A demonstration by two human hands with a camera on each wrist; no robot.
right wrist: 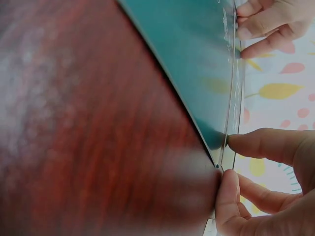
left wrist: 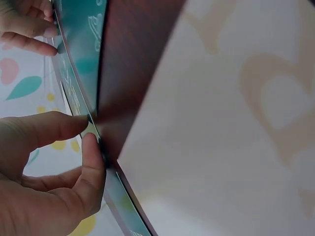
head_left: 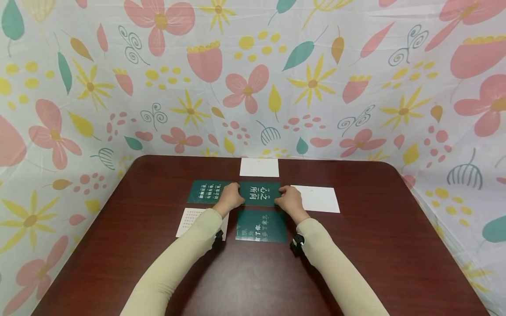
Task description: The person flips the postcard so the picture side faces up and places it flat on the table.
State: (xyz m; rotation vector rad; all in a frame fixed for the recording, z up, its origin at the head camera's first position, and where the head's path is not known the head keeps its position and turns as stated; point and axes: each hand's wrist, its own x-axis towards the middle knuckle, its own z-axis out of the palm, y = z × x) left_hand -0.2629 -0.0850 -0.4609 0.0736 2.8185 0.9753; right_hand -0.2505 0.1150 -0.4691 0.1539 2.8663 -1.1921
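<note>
A teal card with large white characters [head_left: 258,194] lies in the middle of the group of cards. My left hand [head_left: 229,197] pinches its left edge, thumb and fingertips at the border. On the opposite edge, my right hand [head_left: 291,202] grips it the same way. Seen from the right wrist, thumb and fingers of the right hand [right wrist: 270,182] meet at the card's corner. Just below sits another teal card [head_left: 262,226], glossy with glare. A third teal card [head_left: 205,192] adjoins on the left, partly behind the left hand.
A white card [head_left: 259,167] is at the table's back edge, another white card [head_left: 316,198] at the right. A pale card with small print [head_left: 191,219] lies under the left forearm. Floral cloth [head_left: 245,87] hangs behind the dark wooden table [head_left: 367,228].
</note>
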